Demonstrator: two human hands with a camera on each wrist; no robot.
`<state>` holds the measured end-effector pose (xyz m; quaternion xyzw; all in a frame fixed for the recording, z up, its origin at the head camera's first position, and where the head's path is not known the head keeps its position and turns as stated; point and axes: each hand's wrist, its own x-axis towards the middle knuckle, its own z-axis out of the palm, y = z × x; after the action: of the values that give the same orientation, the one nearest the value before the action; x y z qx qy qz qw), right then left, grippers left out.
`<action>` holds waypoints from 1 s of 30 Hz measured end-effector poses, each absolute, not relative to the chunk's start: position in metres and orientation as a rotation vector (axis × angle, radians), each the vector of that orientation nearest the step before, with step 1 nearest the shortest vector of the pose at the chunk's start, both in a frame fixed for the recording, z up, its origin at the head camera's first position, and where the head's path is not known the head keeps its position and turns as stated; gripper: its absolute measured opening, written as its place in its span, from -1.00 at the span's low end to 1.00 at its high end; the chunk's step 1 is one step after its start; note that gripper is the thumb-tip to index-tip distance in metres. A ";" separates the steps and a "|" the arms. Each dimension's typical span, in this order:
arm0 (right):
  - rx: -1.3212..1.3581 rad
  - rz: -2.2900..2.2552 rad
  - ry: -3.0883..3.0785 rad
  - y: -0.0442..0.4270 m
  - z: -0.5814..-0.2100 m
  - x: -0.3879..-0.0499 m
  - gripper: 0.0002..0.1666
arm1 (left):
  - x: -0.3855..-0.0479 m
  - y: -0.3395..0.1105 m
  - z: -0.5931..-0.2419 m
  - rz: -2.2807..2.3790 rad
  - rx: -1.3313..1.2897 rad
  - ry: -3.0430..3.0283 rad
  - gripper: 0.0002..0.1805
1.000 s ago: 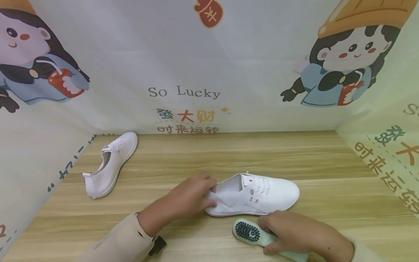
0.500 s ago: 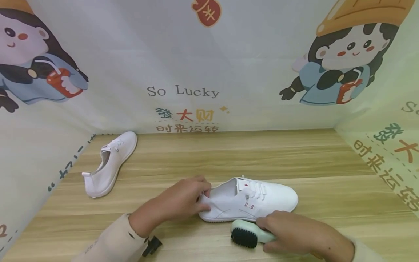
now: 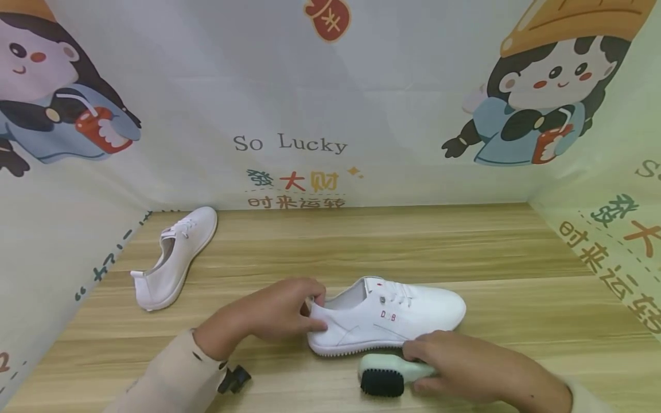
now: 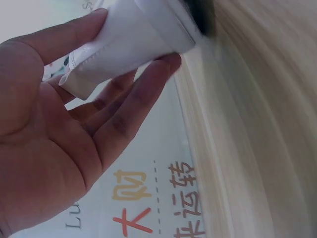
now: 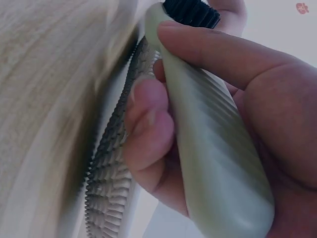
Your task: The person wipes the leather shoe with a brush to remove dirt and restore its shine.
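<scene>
My left hand (image 3: 281,310) pinches the heel of a white shoe (image 3: 428,307), thumb on the near side; the toe points right. In the left wrist view the left hand (image 4: 94,114) grips the white heel (image 4: 133,39) between thumb and fingers. My right hand (image 3: 465,367) holds a pale green brush (image 3: 382,362) by its handle, just in front of the shoe, dark bristles facing me. In the right wrist view the right hand (image 5: 277,109) wraps round the brush handle (image 5: 213,148), with the shoe's ridged sole (image 5: 111,188) beside it.
A second white shoe (image 3: 175,258) lies at the back left of the wooden surface (image 3: 361,241). Printed cloth walls (image 3: 403,115) stand at the back and on both sides. A small black object (image 3: 234,380) is by the left sleeve.
The gripped shoe has shifted left and slightly nearer with my left hand, its sole edge now more exposed. The brush has turned, its bristles swinging from facing up toward me.
</scene>
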<state>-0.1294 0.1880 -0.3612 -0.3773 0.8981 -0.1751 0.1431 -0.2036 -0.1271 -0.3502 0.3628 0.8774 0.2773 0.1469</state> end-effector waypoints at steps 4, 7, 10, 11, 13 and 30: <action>-1.120 -0.518 2.609 0.189 -0.356 -0.128 -0.77 | -0.210 -0.133 -0.353 0.893 1.031 2.422 -0.78; -1.138 -0.551 2.615 0.191 -0.353 -0.128 -0.78 | -0.212 -0.134 -0.356 0.914 1.012 2.402 -0.83; -1.138 -0.591 2.608 0.193 -0.351 -0.128 -0.81 | -0.213 -0.134 -0.358 0.880 0.988 2.435 -0.88; -1.143 -0.596 2.613 0.194 -0.350 -0.128 -0.81 | -0.213 -0.134 -0.359 0.868 0.982 2.449 -0.89; -1.146 -0.607 2.620 0.195 -0.349 -0.129 -0.83 | -0.213 -0.134 -0.360 0.861 0.961 2.461 -0.91; -1.200 -0.633 2.674 0.198 -0.344 -0.133 -0.83 | -0.203 -0.115 -0.362 1.022 0.637 2.508 -0.65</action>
<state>-0.1333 0.1984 -0.3442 -0.3992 0.8895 -0.2104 0.0714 -0.2034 -0.1148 -0.3620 0.2253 0.8870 0.3613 0.1787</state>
